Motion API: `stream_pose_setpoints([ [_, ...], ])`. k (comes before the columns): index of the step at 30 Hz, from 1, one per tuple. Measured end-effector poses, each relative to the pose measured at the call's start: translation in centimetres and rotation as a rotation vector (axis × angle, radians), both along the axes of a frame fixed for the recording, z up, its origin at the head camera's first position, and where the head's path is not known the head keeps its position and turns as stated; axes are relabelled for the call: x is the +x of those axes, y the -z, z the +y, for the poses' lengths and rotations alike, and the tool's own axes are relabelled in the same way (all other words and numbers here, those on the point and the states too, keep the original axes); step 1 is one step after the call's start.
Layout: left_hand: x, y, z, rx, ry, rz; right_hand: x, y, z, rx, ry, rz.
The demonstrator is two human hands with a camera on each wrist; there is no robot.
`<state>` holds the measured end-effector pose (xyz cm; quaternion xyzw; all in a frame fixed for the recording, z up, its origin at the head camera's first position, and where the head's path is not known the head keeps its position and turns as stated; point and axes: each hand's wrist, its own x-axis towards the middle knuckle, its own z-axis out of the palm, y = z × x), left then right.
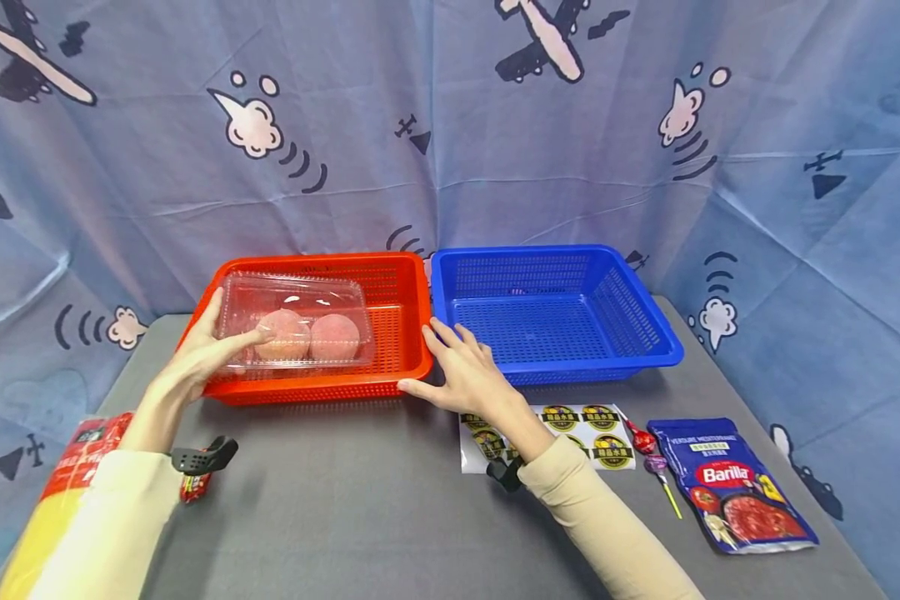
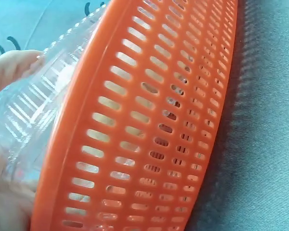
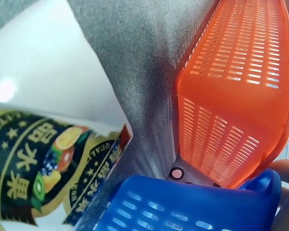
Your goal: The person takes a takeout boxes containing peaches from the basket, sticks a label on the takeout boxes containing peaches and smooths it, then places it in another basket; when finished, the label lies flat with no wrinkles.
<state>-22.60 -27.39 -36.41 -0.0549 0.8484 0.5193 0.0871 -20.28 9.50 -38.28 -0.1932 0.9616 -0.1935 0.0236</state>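
Note:
My left hand [image 1: 228, 333] grips a clear plastic clamshell box [image 1: 292, 329] by its left end, thumb on the front face, fingers behind. Two pink peaches show inside the box. The box sits tilted inside the red basket [image 1: 401, 283], its top above the rim. In the left wrist view the clear box [image 2: 33, 115] lies just behind the red basket's slotted wall [image 2: 149, 120]. My right hand [image 1: 438, 358] rests with straight, spread fingers at the red basket's front right corner, beside the blue basket [image 1: 555, 312], which holds nothing. It grips nothing.
A sticker sheet [image 1: 577, 425] lies under my right wrist, with two lollipops [image 1: 648, 450] and a blue Barilla pouch [image 1: 738, 492] to its right. A red and yellow packet [image 1: 82, 450] lies at the table's left. Blue printed cloth hangs behind and at both sides.

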Motion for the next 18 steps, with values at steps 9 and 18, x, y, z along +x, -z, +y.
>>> stream_pose_setpoints([
  [9, 0.3, 0.1, -0.8, 0.316, 0.144, -0.066, 0.0, -0.1, 0.1, 0.007, -0.006, 0.018],
  [18, 0.3, 0.1, -1.2, 0.433, 0.165, -0.144, 0.0, -0.2, 0.0, 0.004, -0.001, 0.026],
])
